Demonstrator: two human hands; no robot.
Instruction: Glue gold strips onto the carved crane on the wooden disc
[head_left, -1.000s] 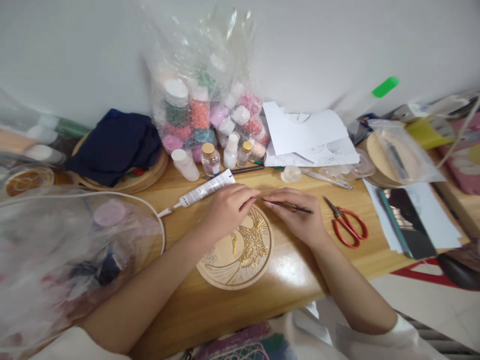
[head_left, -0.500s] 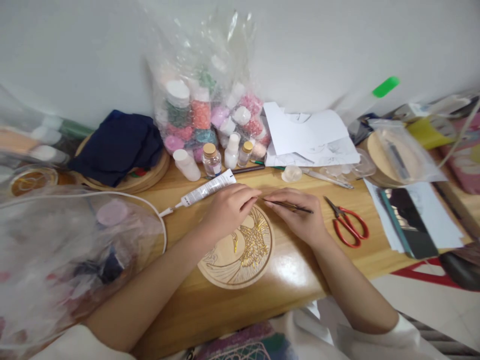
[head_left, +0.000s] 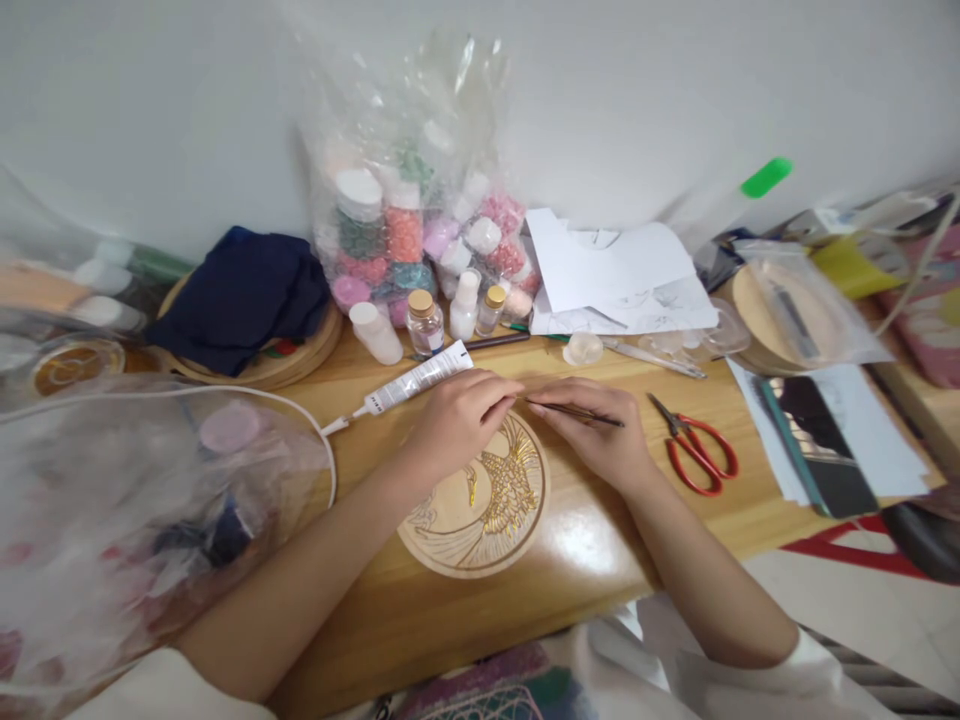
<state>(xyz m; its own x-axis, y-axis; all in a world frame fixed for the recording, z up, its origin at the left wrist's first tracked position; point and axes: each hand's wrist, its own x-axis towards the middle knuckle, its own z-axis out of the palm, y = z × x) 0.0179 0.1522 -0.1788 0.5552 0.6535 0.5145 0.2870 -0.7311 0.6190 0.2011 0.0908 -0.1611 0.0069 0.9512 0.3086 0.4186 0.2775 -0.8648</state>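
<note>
A round wooden plaque [head_left: 480, 540] with carved lines and gold filling lies on the desk, its upper edge partly covered by my left hand [head_left: 461, 420]. The fingers of that hand are pinched together; what they hold is too small to make out. My right hand [head_left: 596, 430] grips a thin dark stick-like tool [head_left: 581, 411], its tip pointing left at my left fingertips. Both hands meet closely above the plaque's top edge. A white tube [head_left: 416, 378] with a nozzle lies just behind my left hand.
Red-handled scissors [head_left: 699, 450] lie right of my right hand. Small bottles [head_left: 425, 325] and a plastic bag of jars [head_left: 405, 230] stand behind. A phone [head_left: 817, 445] rests on papers at the right. Clear plastic with a white rim [head_left: 330, 460] covers the left.
The view has shifted very slightly. Both hands keep nearly the same pose and place, and nothing has been taken up or let go.
</note>
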